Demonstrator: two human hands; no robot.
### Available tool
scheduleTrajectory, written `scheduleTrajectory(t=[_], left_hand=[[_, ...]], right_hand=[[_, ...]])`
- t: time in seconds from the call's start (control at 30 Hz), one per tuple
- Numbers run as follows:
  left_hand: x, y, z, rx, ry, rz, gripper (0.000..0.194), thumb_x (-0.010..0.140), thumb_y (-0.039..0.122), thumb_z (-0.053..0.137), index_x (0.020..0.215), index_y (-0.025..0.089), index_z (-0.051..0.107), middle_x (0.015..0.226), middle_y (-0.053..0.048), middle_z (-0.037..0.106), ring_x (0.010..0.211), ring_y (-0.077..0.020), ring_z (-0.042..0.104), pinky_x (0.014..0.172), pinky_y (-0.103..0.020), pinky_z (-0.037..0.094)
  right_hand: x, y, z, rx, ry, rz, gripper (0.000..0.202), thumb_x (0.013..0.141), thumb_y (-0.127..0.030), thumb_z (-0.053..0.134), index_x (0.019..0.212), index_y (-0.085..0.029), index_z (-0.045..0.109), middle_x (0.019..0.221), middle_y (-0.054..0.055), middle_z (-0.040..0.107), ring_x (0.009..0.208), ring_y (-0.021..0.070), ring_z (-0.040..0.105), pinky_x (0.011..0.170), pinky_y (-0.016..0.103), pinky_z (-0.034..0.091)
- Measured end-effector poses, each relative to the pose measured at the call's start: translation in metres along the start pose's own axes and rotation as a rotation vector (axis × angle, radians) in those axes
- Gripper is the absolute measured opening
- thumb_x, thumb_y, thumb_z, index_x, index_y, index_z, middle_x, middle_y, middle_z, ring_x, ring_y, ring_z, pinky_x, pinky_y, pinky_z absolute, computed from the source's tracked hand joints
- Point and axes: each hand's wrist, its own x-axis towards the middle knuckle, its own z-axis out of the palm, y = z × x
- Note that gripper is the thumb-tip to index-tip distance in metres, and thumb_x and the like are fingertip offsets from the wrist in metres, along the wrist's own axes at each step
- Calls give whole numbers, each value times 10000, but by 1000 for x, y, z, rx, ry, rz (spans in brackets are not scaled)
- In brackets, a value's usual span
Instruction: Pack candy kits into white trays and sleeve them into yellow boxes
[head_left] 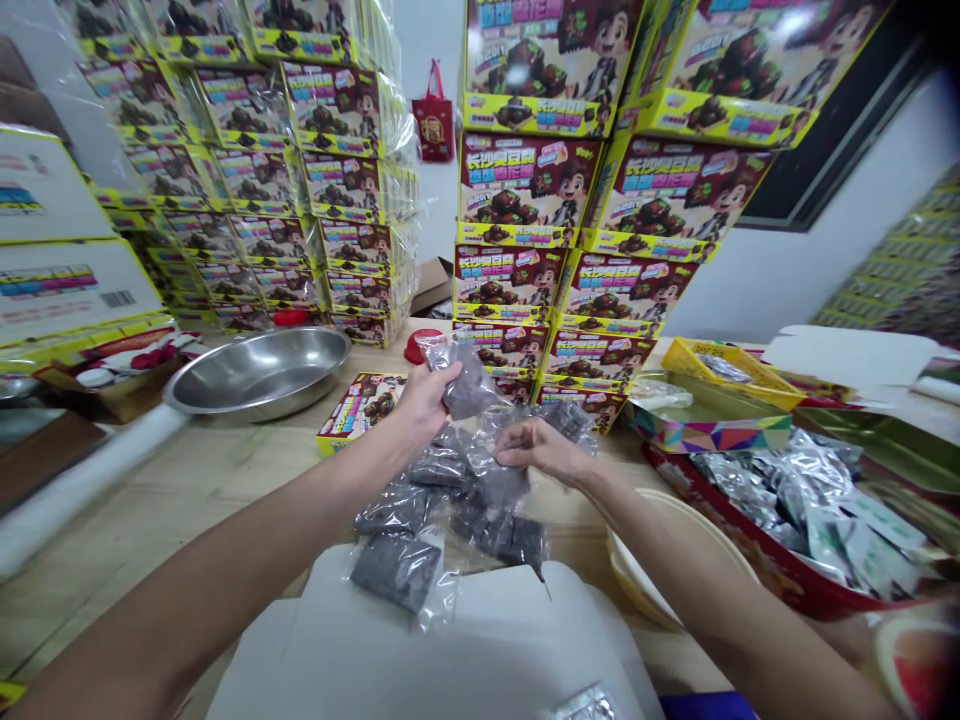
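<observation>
My left hand (426,405) is closed on the edge of a clear plastic packet with a dark grey block (469,380) inside, raised above the pile. Fingers bent, my right hand (541,450) pinches another such packet (504,485) at the right of the pile. Below both hands lie several more clear packets of dark blocks, one of them (396,570) resting on the edge of a white open carton (450,660) nearest me. Just behind my left hand, a printed yellow box (367,405) lies on the table.
Tall stacks of printed boxes (510,190) rise at the back, others wrapped in film (337,180) at left. A steel basin (259,375) stands left. On the right are a cream bowl (626,560), a red tray (780,560) of silver sachets and a yellow basket (772,385).
</observation>
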Motion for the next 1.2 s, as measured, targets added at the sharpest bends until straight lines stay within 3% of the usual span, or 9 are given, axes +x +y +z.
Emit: scheduleTrajectory(t=[0.2, 0.3, 0.4, 0.53, 0.6, 0.73, 0.93, 1.03, 1.2], left_hand=[[13, 35, -15, 261, 62, 166, 262, 653, 125, 648, 908, 158, 599, 769, 0, 672, 624, -123, 613, 652, -274, 534], [18, 44, -30, 462, 13, 46, 298, 611, 130, 681, 896, 144, 592, 693, -1, 653, 569, -135, 600, 602, -286, 520], [9, 30, -56, 736, -137, -101, 425, 481, 117, 742, 883, 116, 605, 643, -22, 634, 549, -189, 594, 554, -315, 489], [-16, 3, -86, 1389, -334, 83, 519, 550, 285, 710, 1036, 158, 578, 861, -55, 648, 815, -250, 615, 716, -336, 467], [-26, -4, -90, 1529, -419, 165, 503, 627, 347, 658, 1083, 154, 567, 997, -98, 638, 947, -276, 592, 799, -348, 444], [-28, -10, -82, 1532, -529, 216, 383, 690, 376, 602, 1003, 157, 608, 1000, -97, 647, 948, -262, 586, 821, -329, 431], [-13, -24, -63, 1362, -581, 160, 247, 669, 355, 624, 797, 146, 656, 747, -39, 663, 727, -200, 596, 674, -278, 438], [-15, -22, -49, 1312, -534, 204, 396, 649, 370, 663, 963, 129, 654, 910, -84, 672, 830, -241, 598, 730, -319, 446], [-16, -18, -26, 1045, -582, 227, 646, 612, 377, 734, 1183, 131, 557, 1216, -127, 570, 1098, -285, 517, 915, -371, 403]], right_hand=[[9, 5, 4, -563, -260, 32, 54, 605, -81, 637, 594, -134, 632, 546, -38, 569, 540, 105, 492, 525, 210, 345], [12, 11, 4, -563, -224, 8, 68, 646, -186, 690, 677, -150, 642, 625, -29, 595, 598, 118, 517, 551, 214, 373], [18, 13, -7, -653, 69, 13, 344, 570, -381, 796, 816, -194, 644, 791, -6, 639, 730, 163, 558, 647, 241, 422], [19, 26, -43, -798, 781, 164, 321, 813, -357, 577, 1051, -142, 568, 1131, 171, 570, 1117, 305, 461, 925, 425, 335], [15, 37, -63, -831, 992, 381, 366, 824, -298, 533, 1127, -93, 519, 1204, 247, 508, 1182, 356, 409, 930, 494, 303], [2, 52, -87, -812, 932, 613, 268, 729, -291, 623, 948, -138, 614, 982, 168, 629, 949, 299, 575, 769, 357, 404], [-12, 7, -82, -874, 856, 97, 141, 708, -322, 616, 707, -181, 608, 654, 23, 573, 674, 189, 517, 621, 278, 348], [-15, -28, -73, -569, 737, -174, 161, 704, -335, 629, 704, -177, 596, 616, -5, 546, 585, 146, 469, 566, 261, 343], [-10, -72, -49, 19, 706, -354, 229, 628, -332, 738, 678, -179, 575, 601, -30, 552, 544, 117, 479, 523, 236, 382]])
